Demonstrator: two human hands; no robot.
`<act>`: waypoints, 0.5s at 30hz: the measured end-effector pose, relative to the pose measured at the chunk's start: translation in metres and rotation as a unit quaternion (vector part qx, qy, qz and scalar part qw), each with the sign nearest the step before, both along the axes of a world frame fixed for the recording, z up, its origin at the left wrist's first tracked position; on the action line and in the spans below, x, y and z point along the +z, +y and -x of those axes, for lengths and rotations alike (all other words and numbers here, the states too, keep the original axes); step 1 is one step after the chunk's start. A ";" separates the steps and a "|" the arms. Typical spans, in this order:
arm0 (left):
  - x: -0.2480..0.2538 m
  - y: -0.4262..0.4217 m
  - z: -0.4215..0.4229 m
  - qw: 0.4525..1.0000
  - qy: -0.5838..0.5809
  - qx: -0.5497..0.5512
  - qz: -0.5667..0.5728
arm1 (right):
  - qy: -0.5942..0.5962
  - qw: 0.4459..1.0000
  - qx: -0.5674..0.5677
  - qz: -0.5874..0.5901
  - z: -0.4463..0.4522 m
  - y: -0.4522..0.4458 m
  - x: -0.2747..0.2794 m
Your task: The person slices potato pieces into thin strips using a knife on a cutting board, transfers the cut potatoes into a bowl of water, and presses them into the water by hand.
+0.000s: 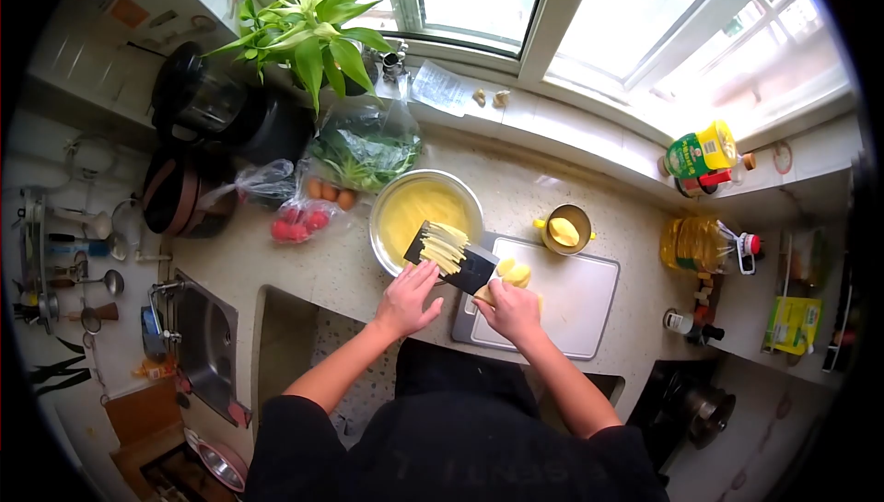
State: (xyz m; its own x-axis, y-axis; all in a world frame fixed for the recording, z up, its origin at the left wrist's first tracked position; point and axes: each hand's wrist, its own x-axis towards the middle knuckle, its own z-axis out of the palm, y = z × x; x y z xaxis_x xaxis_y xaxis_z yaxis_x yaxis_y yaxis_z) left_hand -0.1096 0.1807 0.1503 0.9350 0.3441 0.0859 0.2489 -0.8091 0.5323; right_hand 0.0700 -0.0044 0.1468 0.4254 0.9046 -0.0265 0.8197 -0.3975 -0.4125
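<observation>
Strips, thin and yellow [443, 246], on the broad black blade [475, 271] over the round silvery bowl [376, 226] could spill if the right hand [512, 309], fingers curled, tilts it; the left hand [406, 305], thumb spread, risks cuts.

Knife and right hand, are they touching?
Touching. The head view shows the right hand wrapped round the handle end of the knife.

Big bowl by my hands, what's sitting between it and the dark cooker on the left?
Between the bowl and the cooker, the head view shows brown eggs, red round produce and a crumpled clear bag on the counter.
</observation>
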 end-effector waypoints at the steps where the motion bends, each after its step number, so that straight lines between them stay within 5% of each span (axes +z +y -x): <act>1: -0.001 0.002 -0.001 1.000 0.006 -0.001 -0.002 | -0.002 1.000 0.006 0.001 0.001 0.002 0.000; 15: -0.018 0.026 -0.027 0.999 0.033 0.012 0.029 | -0.004 1.000 0.022 0.011 0.018 0.016 -0.004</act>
State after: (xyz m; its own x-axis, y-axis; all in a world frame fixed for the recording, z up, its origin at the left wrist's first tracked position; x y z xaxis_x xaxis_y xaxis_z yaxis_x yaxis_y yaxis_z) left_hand -0.0826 0.2066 0.1326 0.9293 0.3693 0.0027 0.3046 -0.7705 0.5600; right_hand 0.0520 0.0114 0.1433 0.3863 0.9213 -0.0433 0.8393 -0.3706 -0.3977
